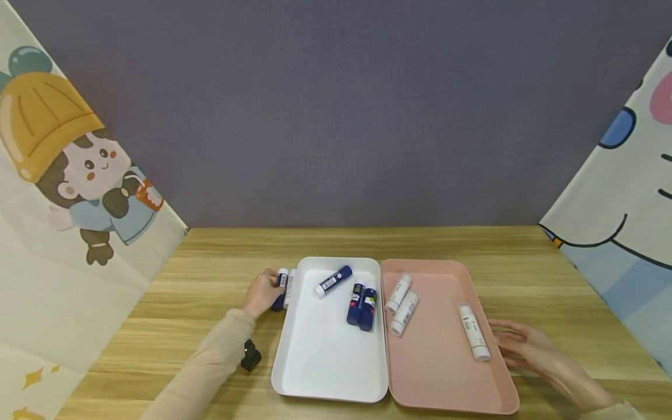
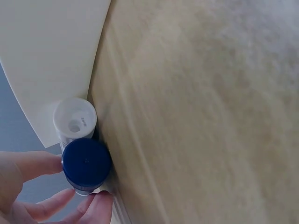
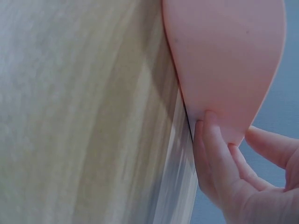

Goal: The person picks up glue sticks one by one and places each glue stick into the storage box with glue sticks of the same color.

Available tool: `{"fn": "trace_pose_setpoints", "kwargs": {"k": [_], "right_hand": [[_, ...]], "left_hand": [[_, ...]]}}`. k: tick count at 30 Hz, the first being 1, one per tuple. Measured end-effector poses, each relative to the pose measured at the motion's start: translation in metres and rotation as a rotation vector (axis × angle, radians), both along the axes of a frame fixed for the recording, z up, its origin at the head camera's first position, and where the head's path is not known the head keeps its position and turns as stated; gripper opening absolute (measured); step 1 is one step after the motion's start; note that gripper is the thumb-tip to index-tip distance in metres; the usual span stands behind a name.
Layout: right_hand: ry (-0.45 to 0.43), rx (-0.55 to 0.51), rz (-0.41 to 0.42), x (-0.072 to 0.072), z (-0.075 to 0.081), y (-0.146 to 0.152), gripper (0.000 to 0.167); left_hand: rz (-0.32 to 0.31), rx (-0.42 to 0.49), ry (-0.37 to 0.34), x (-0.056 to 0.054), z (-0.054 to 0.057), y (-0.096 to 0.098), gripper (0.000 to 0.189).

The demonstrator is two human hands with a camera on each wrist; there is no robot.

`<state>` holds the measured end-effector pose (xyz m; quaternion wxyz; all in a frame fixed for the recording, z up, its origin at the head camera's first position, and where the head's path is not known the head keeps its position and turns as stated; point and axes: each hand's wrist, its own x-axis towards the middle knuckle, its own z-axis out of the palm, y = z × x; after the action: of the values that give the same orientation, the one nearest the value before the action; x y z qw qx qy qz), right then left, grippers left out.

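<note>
My left hand (image 1: pixel 259 296) pinches a dark blue glue stick (image 2: pixel 86 163) between thumb and fingers, on the table left of the white tray (image 1: pixel 325 373). Right alongside it, against the tray's outer wall, lies a white glue stick (image 2: pixel 74 119). Inside the white tray are three blue glue sticks, one slanted (image 1: pixel 333 281) and two side by side. The pink tray (image 1: pixel 436 373) holds three white glue sticks, one of them (image 1: pixel 474 332) near its right wall. My right hand (image 1: pixel 532 353) rests its extended fingers (image 3: pixel 215 144) against the outside of that wall, holding nothing.
The two trays stand edge to edge on the wooden table (image 1: pixel 220 251). A small black object (image 1: pixel 251 355) shows beside the left forearm. Behind the table rises a grey partition (image 1: pixel 357 116), with printed cloths at both sides.
</note>
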<state>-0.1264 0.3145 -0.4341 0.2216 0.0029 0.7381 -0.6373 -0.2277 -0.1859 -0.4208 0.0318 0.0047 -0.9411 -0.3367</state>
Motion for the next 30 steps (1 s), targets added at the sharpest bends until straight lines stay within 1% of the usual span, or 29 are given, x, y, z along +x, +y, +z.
{"fn": "trace_pose_setpoints", "kwargs": {"k": [6,13,17,20,25,26,29,30], "right_hand": [[-0.006,-0.008,-0.001,-0.0001,0.0015,-0.0004,0.023],[-0.003,-0.044,0.013,0.0003,0.0025,-0.0011,0.022],[-0.003,-0.013,0.002,0.0,0.0025,-0.0012,0.022],[0.005,0.025,0.003,-0.0001,0.0033,-0.0015,0.031],[0.009,0.068,0.017,-0.0009,0.0049,-0.0014,0.044],[0.003,0.069,0.015,-0.0012,0.0052,-0.0013,0.042],[0.006,0.063,0.022,-0.0011,0.0053,-0.0011,0.042],[0.013,0.061,0.026,-0.0009,0.005,-0.001,0.045]], "left_hand": [[-0.005,-0.002,-0.005,0.0005,-0.0008,-0.0017,0.036],[-0.006,0.001,-0.011,0.0007,-0.0003,-0.0018,0.036],[-0.004,0.007,-0.011,0.0001,0.0,-0.0018,0.037],[0.0,0.013,-0.014,-0.0001,0.0011,-0.0019,0.038],[0.014,0.025,-0.038,-0.0001,0.003,-0.0023,0.039],[0.019,0.026,-0.042,0.0001,0.0038,-0.0023,0.039],[0.022,0.029,-0.04,0.0007,0.0065,-0.0027,0.039],[0.023,0.033,-0.039,0.0008,0.0074,-0.0028,0.039]]}}
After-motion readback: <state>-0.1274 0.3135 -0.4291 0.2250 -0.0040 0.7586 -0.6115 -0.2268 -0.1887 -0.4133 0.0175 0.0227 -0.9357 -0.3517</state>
